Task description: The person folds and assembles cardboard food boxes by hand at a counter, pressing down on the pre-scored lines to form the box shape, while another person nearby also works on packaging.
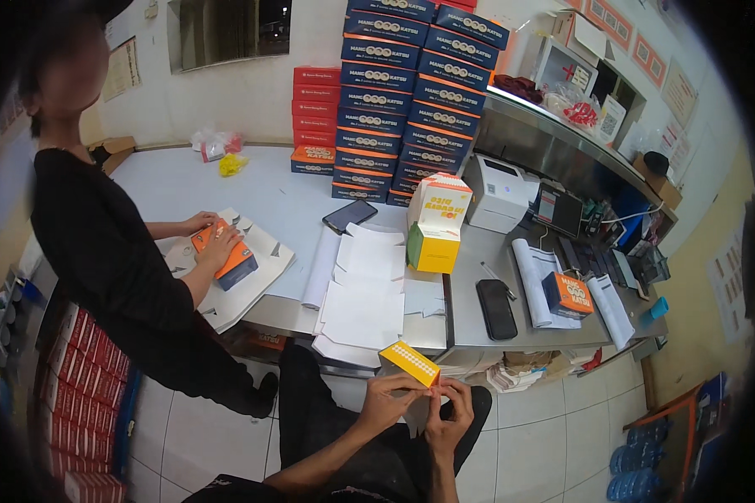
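Note:
Above my lap, I hold a small yellow carton (411, 362) with a row of pale shapes on its face. My left hand (387, 402) is closed on its lower left side. My right hand (450, 412) pinches the carton's lower right corner. Just beyond, a stack of flat white die-cut card blanks (365, 302) lies at the table's edge. A folded yellow, green and white carton (436, 230) stands behind them. At the left, a person in black has both hands on an orange and navy box (235, 261), over more flat card blanks (273, 256).
Tall stacks of navy boxes (377, 96) and red boxes (315, 109) stand at the back. A phone (350, 215), black pouch (497, 308), label printer (497, 191) and orange box (569, 295) are on the counter. Red boxes (84, 394) pile at lower left, blue water jugs (637, 461) at lower right.

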### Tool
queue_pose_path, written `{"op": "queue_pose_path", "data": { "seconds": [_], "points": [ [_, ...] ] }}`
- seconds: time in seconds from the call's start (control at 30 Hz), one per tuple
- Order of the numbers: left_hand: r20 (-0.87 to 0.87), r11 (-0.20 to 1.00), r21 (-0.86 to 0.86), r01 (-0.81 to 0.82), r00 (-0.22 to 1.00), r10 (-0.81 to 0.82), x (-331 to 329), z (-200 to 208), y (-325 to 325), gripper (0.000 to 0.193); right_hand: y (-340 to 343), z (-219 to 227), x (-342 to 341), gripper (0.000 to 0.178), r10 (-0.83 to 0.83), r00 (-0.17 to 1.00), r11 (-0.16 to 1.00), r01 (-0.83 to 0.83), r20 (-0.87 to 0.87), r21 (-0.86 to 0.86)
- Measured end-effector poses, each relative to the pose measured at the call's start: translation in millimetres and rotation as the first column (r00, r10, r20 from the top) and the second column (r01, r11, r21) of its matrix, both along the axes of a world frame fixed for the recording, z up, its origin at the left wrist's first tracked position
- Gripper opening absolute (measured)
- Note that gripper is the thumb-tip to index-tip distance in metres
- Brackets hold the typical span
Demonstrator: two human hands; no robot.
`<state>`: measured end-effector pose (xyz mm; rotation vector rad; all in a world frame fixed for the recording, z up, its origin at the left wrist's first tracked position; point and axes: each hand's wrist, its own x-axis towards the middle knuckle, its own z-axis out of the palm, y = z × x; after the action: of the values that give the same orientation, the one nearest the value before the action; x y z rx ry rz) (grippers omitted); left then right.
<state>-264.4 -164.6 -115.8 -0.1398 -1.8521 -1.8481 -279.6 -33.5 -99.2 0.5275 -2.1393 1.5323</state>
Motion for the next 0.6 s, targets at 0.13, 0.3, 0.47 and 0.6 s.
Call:
{"op": "queue_pose_path", "data": {
  "seconds": [0.13,0.3,0.47,0.6],
  "points": [
    [-0.023,0.999,-0.007,-0.035,0.999,0.035,3,6,-7,0.013,11,14,-3,0.018,0.18,0.983,0.981,-0.183,0.043,0.063],
    [0.052,0.993,0.092,0.079,0.995,-0.084,7,4,0,0.018,16,11,-3,0.018,0.181,0.98,0.983,-0.18,0.08,-0.023],
    [0.104,0.966,0.179,0.187,0.973,-0.208,13,19,8,0.023,5,0,7,0.02,-0.004,1.0,1.0,0.003,0.029,0.02],
    [0.217,0.971,0.063,0.229,0.947,-0.238,16,5,11,0.02,12,2,11,0.019,0.085,0.993,0.994,-0.079,0.079,-0.076]
  ]
}}
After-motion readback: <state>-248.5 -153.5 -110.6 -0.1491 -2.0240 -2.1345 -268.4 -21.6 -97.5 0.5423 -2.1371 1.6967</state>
